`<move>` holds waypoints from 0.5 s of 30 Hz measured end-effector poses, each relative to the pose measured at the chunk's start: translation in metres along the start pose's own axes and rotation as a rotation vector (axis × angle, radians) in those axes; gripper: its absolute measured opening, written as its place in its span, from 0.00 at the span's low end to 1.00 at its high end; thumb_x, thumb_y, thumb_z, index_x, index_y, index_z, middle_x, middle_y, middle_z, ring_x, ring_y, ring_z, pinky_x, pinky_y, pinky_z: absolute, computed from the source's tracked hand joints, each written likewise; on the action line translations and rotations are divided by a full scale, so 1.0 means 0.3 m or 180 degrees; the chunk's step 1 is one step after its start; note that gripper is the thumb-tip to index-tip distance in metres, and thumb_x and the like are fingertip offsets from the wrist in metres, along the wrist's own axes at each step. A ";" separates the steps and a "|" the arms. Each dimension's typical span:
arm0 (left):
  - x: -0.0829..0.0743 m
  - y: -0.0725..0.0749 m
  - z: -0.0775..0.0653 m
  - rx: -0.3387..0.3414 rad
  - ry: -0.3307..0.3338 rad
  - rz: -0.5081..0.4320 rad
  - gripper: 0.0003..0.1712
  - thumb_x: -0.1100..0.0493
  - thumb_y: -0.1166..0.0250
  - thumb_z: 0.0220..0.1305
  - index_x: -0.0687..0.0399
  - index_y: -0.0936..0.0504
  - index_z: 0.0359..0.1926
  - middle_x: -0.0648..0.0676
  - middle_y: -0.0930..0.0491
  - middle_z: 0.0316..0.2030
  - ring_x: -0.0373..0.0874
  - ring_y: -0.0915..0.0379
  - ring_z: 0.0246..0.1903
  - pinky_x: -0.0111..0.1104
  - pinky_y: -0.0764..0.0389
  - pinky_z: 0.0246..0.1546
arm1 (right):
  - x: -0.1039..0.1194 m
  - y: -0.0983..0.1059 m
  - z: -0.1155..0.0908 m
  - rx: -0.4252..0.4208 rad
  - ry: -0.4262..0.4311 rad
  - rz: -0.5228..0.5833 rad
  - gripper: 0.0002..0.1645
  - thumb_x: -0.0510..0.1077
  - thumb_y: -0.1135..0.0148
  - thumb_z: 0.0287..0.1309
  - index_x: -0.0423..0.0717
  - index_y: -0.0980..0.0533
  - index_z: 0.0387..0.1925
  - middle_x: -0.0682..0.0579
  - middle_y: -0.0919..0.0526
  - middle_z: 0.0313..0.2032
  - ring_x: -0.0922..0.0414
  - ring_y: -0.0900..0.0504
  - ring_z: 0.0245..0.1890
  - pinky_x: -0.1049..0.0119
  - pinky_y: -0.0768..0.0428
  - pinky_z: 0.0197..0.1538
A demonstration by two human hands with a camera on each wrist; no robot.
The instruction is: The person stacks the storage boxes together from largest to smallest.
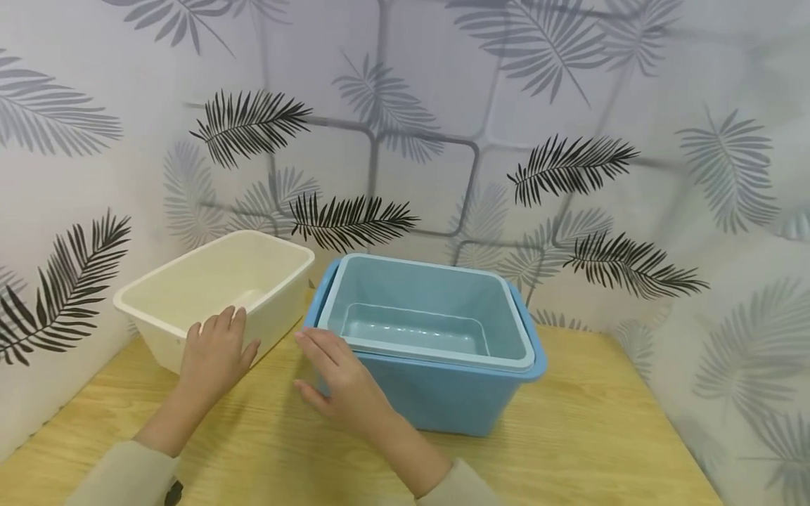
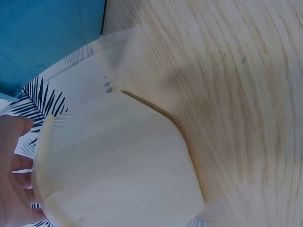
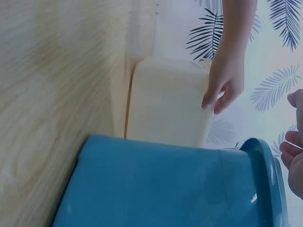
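Note:
A cream plastic bin (image 1: 278,309) stands at the left. My left hand (image 1: 215,355) is at its near rim, fingers reaching over the edge and thumb held apart outside. In the left wrist view, those fingers (image 2: 22,179) pass behind the rim of the cream bin (image 2: 123,161). To the right is a blue bin (image 1: 436,397) with a lighter blue bin (image 1: 411,327) nested inside it. My right hand (image 1: 348,383) hovers by their near left corner, thumb spread from loosely extended fingers. The right wrist view has this hand (image 3: 294,146) just off the rim of the blue bin (image 3: 165,184).
Both bins stand on a light wood-grain table (image 1: 588,422). Behind them rises a pale wall covering (image 1: 430,183) with a feather-leaf print, which continues down the left and right sides. A small dark object (image 1: 173,492) shows at the left sleeve.

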State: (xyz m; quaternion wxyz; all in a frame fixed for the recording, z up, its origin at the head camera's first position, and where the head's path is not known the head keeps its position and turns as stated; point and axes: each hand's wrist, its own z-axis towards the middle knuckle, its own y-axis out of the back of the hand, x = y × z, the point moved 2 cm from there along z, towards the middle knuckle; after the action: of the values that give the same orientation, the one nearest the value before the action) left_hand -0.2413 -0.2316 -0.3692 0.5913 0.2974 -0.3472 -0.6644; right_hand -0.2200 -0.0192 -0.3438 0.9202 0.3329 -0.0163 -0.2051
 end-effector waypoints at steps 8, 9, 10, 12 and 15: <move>0.001 -0.019 -0.021 -0.0126 -0.0031 -0.0091 0.34 0.55 0.32 0.52 0.75 0.31 0.53 0.72 0.25 0.47 0.65 0.24 0.41 0.54 0.27 0.41 | 0.055 -0.066 -0.009 0.0183 -0.0028 0.0013 0.32 0.44 0.32 0.50 0.37 0.30 0.56 0.47 0.24 0.53 0.55 0.26 0.57 0.74 0.33 0.63; 0.001 -0.019 -0.023 -0.0140 -0.0040 -0.0092 0.34 0.55 0.32 0.52 0.75 0.30 0.53 0.72 0.25 0.47 0.65 0.24 0.40 0.54 0.27 0.41 | 0.060 -0.076 -0.012 0.0204 -0.0009 0.0014 0.32 0.44 0.32 0.50 0.37 0.30 0.56 0.47 0.24 0.53 0.55 0.26 0.57 0.74 0.33 0.62; 0.002 -0.019 -0.025 -0.0145 -0.0038 -0.0096 0.33 0.56 0.32 0.52 0.75 0.30 0.53 0.72 0.25 0.47 0.65 0.24 0.41 0.54 0.27 0.41 | 0.065 -0.086 -0.012 0.0237 -0.0002 0.0029 0.32 0.44 0.33 0.51 0.37 0.31 0.57 0.48 0.24 0.53 0.56 0.26 0.57 0.75 0.33 0.62; 0.004 -0.016 -0.028 -0.0141 -0.0027 -0.0098 0.33 0.56 0.32 0.52 0.75 0.30 0.53 0.72 0.24 0.47 0.65 0.24 0.41 0.54 0.27 0.41 | 0.072 -0.105 -0.013 0.0323 -0.0026 0.0077 0.31 0.44 0.34 0.52 0.38 0.31 0.57 0.48 0.24 0.53 0.56 0.26 0.57 0.76 0.33 0.62; 0.003 -0.009 -0.032 -0.0099 -0.0011 -0.0115 0.32 0.55 0.34 0.53 0.74 0.30 0.54 0.72 0.24 0.47 0.65 0.24 0.41 0.53 0.27 0.42 | 0.076 -0.127 -0.015 0.0509 -0.0174 0.0126 0.30 0.43 0.36 0.55 0.38 0.31 0.58 0.49 0.24 0.54 0.57 0.27 0.58 0.76 0.33 0.62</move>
State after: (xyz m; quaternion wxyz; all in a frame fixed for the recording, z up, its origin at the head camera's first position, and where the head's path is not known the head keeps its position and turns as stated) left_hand -0.2353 -0.2334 -0.3770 0.5831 0.2933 -0.3324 -0.6808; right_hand -0.2123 -0.0520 -0.3734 0.8938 0.3993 -0.0643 -0.1939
